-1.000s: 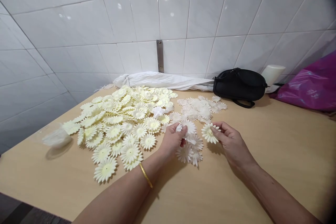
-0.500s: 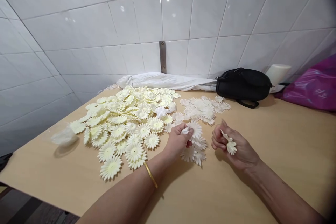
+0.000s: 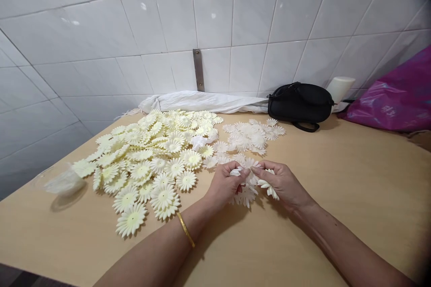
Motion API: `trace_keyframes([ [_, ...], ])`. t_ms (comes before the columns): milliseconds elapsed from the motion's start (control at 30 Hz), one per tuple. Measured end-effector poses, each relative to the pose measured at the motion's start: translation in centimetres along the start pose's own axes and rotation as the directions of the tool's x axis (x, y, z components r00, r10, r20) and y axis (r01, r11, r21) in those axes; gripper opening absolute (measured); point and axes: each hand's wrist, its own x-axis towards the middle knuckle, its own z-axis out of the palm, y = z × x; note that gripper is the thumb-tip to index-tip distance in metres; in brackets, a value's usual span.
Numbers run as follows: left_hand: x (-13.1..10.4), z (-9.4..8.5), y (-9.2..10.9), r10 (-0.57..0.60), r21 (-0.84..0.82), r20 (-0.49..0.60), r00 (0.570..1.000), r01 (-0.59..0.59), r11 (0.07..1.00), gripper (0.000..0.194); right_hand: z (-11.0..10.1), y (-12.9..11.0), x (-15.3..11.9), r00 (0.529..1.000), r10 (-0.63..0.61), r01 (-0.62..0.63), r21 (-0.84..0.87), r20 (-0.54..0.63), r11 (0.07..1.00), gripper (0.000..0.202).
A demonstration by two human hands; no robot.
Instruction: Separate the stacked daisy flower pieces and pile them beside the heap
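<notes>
My left hand (image 3: pixel 226 183) is closed in a pinch on thin white flower pieces (image 3: pixel 248 190), whose petals spread out past the fingertips. Close against it, thumb tips nearly meeting, my right hand (image 3: pixel 284 184) is closed too. A cream petalled flower (image 3: pixel 268 184) is tucked in the right palm, its petals sticking out below the thumb. Whether the right fingertips also grip a white piece, I cannot tell. Left of the hands spreads a big heap of cream flowers (image 3: pixel 141 170). Just behind them lies a smaller pile of white flower pieces (image 3: pixel 256 134).
A crumpled clear plastic bag (image 3: pixel 65 181) lies at the table's left. Along the tiled wall are a white cloth (image 3: pixel 208 102), a black zipped case (image 3: pixel 301 104), a white cylinder (image 3: pixel 340 88) and a purple bag (image 3: pixel 390 98) at the right.
My right hand has moved left to meet the left hand, its thumb and fingers now at the white pieces. The camera view has shifted slightly to the right.
</notes>
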Motion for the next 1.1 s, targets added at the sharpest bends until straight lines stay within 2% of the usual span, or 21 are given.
trace_keyframes([
  [200,0.5,-0.7,0.4,-0.067,-0.161,-0.028,0.997,0.061,0.985,0.027,-0.9,0.3,0.7,0.983,-0.104,0.089,-0.099,-0.154,0.991,0.032],
  [267,0.6,-0.9,0.5,-0.090,-0.157,-0.042,0.995,0.082,0.984,0.027,-1.3,0.5,0.9,0.971,-0.110,0.087,-0.119,-0.211,0.989,0.035],
  [367,0.7,-1.0,0.7,-0.080,-0.011,-0.086,0.993,0.079,0.997,0.029,-1.9,0.6,1.2,0.963,-0.065,0.033,-0.125,-0.261,0.992,0.034],
  [467,0.5,-1.0,1.0,-0.010,0.189,-0.126,0.992,0.034,0.981,0.034,-2.3,0.3,1.5,0.938,-0.013,-0.011,-0.066,-0.347,0.998,0.033],
  [567,0.2,-1.0,0.8,0.136,0.338,-0.119,0.984,-0.089,0.937,0.030,-2.3,-0.3,1.5,0.908,0.009,0.008,0.040,-0.418,0.999,0.031],
  [667,0.1,-1.2,0.3,0.329,0.553,-0.060,0.942,-0.243,0.797,0.017,-2.3,-0.6,1.3,0.914,-0.005,0.021,0.035,-0.406,0.999,0.028],
  [733,0.1,-1.2,0.2,0.423,0.674,0.001,0.906,-0.313,0.669,0.012,-2.6,-0.4,1.2,0.946,-0.010,-0.011,-0.063,-0.324,0.998,0.028],
  [800,0.1,-1.3,0.2,0.463,0.734,0.038,0.885,-0.339,0.589,0.012,-3.1,-0.1,1.1,0.985,0.006,-0.052,-0.258,-0.175,0.965,0.029],
  [867,0.1,-1.3,0.3,0.468,0.765,0.042,0.883,-0.330,0.553,0.011,-3.5,0.3,1.1,0.999,-0.007,-0.017,-0.488,-0.048,0.873,0.032],
  [900,0.0,-1.2,0.4,0.469,0.778,0.038,0.882,-0.321,0.540,0.014,-3.5,0.4,1.1,0.998,-0.054,0.031,-0.576,-0.023,0.817,0.032],
  [933,0.0,-1.2,0.4,0.474,0.787,0.033,0.880,-0.316,0.530,0.019,-3.5,0.5,1.1,0.994,-0.110,0.073,-0.639,-0.018,0.766,0.032],
  [1000,-0.1,-1.1,0.6,0.497,0.784,0.020,0.868,-0.322,0.530,0.026,-3.3,0.5,1.2,0.970,-0.229,0.108,-0.692,-0.084,0.714,0.026],
  [1100,-0.3,-0.7,0.7,0.533,0.729,-0.029,0.846,-0.347,0.590,0.024,-2.3,0.3,1.0,0.918,-0.305,0.079,-0.638,-0.253,0.766,0.026],
])
